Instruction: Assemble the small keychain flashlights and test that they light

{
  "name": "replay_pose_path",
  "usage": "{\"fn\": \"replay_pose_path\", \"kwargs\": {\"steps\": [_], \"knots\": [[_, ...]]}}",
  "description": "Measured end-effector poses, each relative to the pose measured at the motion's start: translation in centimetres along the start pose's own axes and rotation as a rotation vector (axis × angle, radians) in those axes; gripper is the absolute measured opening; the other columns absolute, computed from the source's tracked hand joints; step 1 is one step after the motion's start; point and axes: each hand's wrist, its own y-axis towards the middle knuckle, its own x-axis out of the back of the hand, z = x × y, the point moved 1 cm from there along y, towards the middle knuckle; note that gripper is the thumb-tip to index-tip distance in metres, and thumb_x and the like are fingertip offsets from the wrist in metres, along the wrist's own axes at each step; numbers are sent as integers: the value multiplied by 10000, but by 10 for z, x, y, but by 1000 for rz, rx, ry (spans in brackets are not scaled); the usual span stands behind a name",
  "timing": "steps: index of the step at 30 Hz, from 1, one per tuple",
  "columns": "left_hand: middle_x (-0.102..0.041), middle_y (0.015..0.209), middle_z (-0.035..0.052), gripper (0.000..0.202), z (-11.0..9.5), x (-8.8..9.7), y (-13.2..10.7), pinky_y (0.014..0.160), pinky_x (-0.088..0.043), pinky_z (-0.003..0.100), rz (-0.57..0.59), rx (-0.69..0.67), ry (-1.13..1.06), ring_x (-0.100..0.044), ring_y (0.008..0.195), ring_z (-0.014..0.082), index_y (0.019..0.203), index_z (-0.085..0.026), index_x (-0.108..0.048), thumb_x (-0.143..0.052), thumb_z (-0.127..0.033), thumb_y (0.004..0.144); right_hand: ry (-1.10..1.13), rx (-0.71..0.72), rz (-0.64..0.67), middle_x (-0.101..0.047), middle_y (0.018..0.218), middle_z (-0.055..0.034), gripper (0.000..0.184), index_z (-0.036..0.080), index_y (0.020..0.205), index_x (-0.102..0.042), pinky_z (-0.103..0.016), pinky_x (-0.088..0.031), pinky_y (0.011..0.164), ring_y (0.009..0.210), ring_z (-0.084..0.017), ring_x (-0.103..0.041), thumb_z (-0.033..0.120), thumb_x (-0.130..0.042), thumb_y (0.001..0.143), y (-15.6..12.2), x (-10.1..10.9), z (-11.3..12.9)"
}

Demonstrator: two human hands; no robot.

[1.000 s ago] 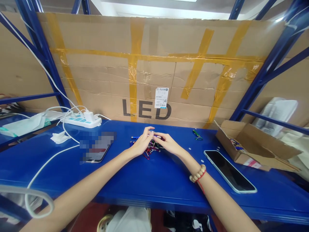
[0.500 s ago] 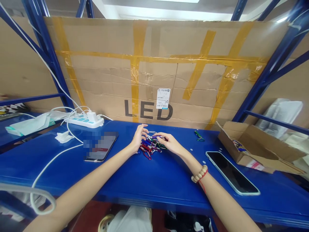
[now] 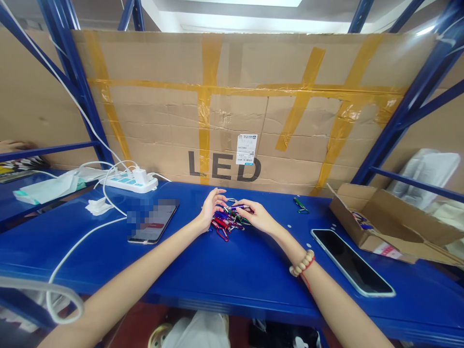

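A small heap of coloured keychain torches with carabiner clips (image 3: 226,222) lies on the blue shelf top (image 3: 232,270). My left hand (image 3: 210,205) is at the heap's left side, fingers spread and lifted, holding nothing. My right hand (image 3: 254,216) rests on the heap's right side and pinches a purple torch (image 3: 237,207) between thumb and fingers. A bead bracelet with a red cord (image 3: 301,263) is on my right wrist.
A phone (image 3: 154,224) lies left of the heap and a dark phone (image 3: 351,260) lies right. One green torch (image 3: 300,205) sits apart. An open cardboard box (image 3: 384,223) stands far right. A white power strip (image 3: 132,181) with cables is back left. A taped cardboard sheet (image 3: 232,106) forms the back wall.
My left hand has let go and opened, drawing slightly left of the heap. My right hand keeps the purple torch, now lowered onto the pile.
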Motion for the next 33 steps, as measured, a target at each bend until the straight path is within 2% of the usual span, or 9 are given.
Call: {"fn": "replay_pose_path", "kwargs": {"steps": [6,11,20,27,33], "knots": [[-570,674,18,314,-1,2,1,499,-386,205,-3,-19,4,-540,560,109,862,-139,-578,-422,-407,814,-38,33,33,-613,862,-43,305,158,998,-624,-248,-390,628,652,-115,-477,356,-455,840,0,0,-1],[-558,661,19,312,-1,1,1,501,-380,210,-16,-5,-1,-529,554,110,853,-135,-573,-398,-392,822,-66,22,29,-570,743,-16,313,152,997,-624,-230,-344,546,564,-95,-399,363,-449,844,0,1,-4],[-556,649,19,295,-1,0,0,494,-372,211,-33,9,-9,-517,538,109,834,-136,-573,-410,-381,812,-24,19,0,-596,772,-27,269,142,913,-630,-230,-385,586,613,-99,-463,363,-527,800,-2,1,4],[-557,666,21,308,-1,2,1,504,-373,212,-20,-11,-1,-523,557,112,852,-136,-573,-413,-396,810,-58,43,33,-559,743,-19,329,148,980,-633,-226,-346,545,573,-92,-394,395,-471,836,-1,1,3],[-559,673,23,316,-2,1,0,513,-377,218,-16,-12,10,-524,564,116,849,-138,-577,-427,-411,798,-77,36,15,-520,669,1,308,160,956,-645,-218,-297,501,536,-89,-341,382,-470,834,-2,2,0]]}}
